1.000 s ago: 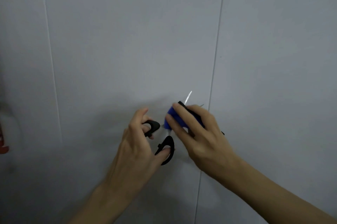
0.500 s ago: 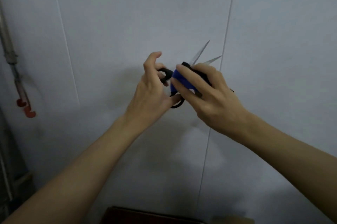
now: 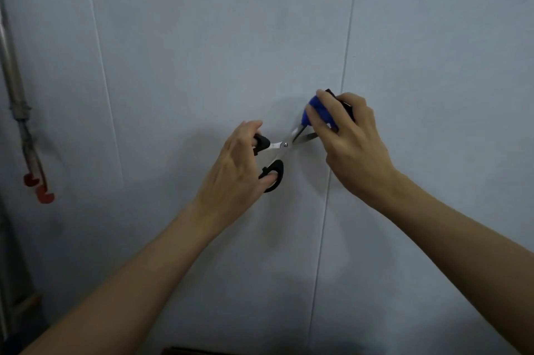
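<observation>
My left hand (image 3: 234,169) grips a pair of scissors (image 3: 281,146) with black handles, thumb through the lower loop, fingers curled at the upper one. The steel blades are parted and point up to the right. My right hand (image 3: 351,143) holds a small blue and black object (image 3: 319,111), fingers curled round it, right at the blade tips. A thin dark strip runs from that object down between the blades. Both hands hover in front of a pale grey wall.
The wall (image 3: 202,36) is made of pale panels with vertical seams. A grey pipe (image 3: 14,80) runs down the left edge, with red hook-shaped pieces (image 3: 39,188) at its lower end. A dark edge (image 3: 185,351) shows at the bottom centre.
The scissors have slid back out from under my right hand, so the pivot and blades now show. My right hand with the blue object moved right, and the hands are further apart.
</observation>
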Motion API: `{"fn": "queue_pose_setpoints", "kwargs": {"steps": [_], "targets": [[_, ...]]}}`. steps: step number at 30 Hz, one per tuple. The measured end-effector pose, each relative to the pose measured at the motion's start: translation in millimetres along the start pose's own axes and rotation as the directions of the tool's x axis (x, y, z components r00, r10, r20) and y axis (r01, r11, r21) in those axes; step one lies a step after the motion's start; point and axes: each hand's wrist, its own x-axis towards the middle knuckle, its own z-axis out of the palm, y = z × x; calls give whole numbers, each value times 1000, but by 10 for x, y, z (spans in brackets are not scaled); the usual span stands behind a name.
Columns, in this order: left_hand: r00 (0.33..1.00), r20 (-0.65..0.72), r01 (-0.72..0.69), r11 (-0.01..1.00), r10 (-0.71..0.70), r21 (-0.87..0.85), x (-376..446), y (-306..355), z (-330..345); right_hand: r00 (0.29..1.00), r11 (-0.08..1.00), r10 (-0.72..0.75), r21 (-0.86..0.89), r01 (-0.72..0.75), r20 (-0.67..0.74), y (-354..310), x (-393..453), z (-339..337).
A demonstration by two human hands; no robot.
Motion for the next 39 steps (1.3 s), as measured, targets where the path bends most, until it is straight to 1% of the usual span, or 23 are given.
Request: {"fn": "queue_pose_setpoints", "kwargs": {"steps": [2,4,6,8,10,11,15,18,22,24,28,33,39], "targets": [[1000,11,11,1000,-11,1,-17,-21,-2,1000,1000,25,3,-25,-2,21,-13,8],[1000,18,22,1000,-22,2,-17,-20,-10,999,999,16,33,-15,-33,-33,-21,-29],[999,17,34,999,-34,1,3,-2,-11,992,996,-48,74,57,-116,-174,-46,-88],[999,15,36,999,-36,5,25,40,-10,972,980,-159,93,177,-173,-342,-121,-116],[1000,10,14,999,-15,32,40,77,-27,961,963,-241,91,254,-139,-450,-201,-113],[1000,9,8,999,-8,48,39,90,-39,961,960,-250,96,262,-119,-458,-229,-94],[999,19,37,996,-38,76,28,151,-75,975,973,-198,99,208,-102,-371,-212,-62],[995,23,94,993,-96,66,35,203,-84,977,977,-184,91,194,-105,-337,-181,-56],[993,7,116,991,-117,70,19,217,-88,982,982,-167,70,173,-94,-314,-153,-51],[989,10,145,988,-145,53,6,214,-100,984,986,-156,47,160,-81,-302,-139,-53],[982,37,182,982,-184,52,-47,212,-110,997,998,-64,18,65,-33,-191,-101,-34],[966,65,248,968,-250,34,-76,230,-112,999,998,-50,-29,50,3,-121,-114,14],[958,96,271,962,-272,21,-129,221,-104,996,996,93,-15,-93,13,-11,-123,69]]}}
